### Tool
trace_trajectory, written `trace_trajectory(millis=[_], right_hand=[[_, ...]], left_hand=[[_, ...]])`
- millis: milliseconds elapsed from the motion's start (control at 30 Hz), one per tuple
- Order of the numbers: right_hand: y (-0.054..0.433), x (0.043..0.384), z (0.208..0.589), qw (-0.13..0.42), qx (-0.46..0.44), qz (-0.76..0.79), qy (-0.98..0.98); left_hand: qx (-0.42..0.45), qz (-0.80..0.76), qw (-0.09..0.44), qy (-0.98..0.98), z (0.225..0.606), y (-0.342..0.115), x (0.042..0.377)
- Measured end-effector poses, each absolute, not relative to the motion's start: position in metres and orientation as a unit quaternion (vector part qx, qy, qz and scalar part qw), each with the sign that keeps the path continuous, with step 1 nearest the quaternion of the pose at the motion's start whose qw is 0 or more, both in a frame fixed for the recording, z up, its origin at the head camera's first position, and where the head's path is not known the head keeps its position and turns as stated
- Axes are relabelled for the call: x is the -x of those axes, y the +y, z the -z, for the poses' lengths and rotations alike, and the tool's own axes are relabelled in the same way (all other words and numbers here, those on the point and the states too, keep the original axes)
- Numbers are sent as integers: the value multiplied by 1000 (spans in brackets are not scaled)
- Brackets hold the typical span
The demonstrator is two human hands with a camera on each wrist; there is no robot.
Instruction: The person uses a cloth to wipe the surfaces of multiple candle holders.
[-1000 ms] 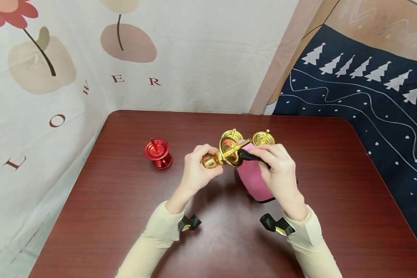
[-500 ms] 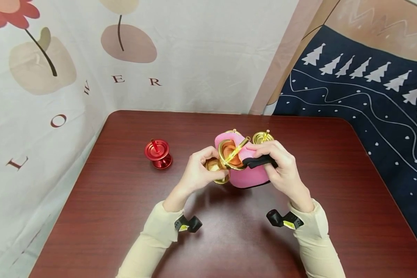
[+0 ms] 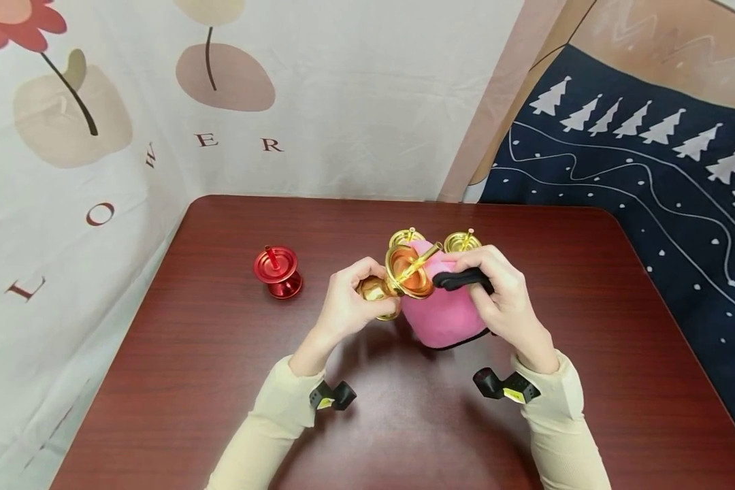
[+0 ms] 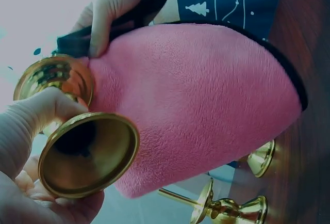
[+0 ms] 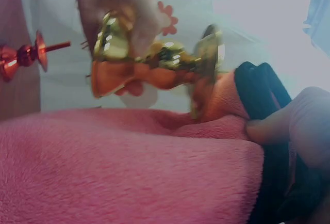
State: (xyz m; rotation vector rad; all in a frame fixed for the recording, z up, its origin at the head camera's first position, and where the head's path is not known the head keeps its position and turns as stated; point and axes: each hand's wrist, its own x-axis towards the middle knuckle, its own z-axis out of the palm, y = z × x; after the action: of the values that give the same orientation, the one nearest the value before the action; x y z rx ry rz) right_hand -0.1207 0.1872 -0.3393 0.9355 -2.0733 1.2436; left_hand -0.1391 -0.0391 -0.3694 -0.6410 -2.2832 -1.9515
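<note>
My left hand (image 3: 350, 299) grips a shiny gold candlestick (image 3: 375, 288) round its stem, tilted, with its dish and spike toward the right. In the left wrist view the hollow underside of its base (image 4: 85, 157) faces the camera. A pink plush cloth (image 3: 441, 321) with black edging hangs from my right hand (image 3: 507, 292), which pinches it by a bunched black edge (image 3: 462, 279). Part of the cloth (image 5: 216, 123) lies against the candlestick's dish in the right wrist view. The rest of it drapes below and behind the dish.
A red candlestick (image 3: 285, 284) stands upright on the dark red-brown table (image 3: 220, 381), left of my hands. Behind the cloth stand two more gold candlesticks, one at the right (image 3: 463, 242) and one at the left (image 3: 404, 237), partly hidden.
The cloth rose over the dish and then dropped lower behind it. My right hand has shifted slightly right with it. My left hand keeps hold of the candlestick, its dish turned a little.
</note>
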Motion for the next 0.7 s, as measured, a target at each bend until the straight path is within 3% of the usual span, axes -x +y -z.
trace_trajectory(millis=[133,467,700], right_hand=[[184,124,341,271,-347,-453,-775],[178,112,341,255,-346,-442,-788],[158,96,336,326,-218,-441,-807]], left_hand=[[208,633,37,-745,370,-38,139],[174,577,132,-787,374,-36,143],[212,509,248,-797,386,-30,147]])
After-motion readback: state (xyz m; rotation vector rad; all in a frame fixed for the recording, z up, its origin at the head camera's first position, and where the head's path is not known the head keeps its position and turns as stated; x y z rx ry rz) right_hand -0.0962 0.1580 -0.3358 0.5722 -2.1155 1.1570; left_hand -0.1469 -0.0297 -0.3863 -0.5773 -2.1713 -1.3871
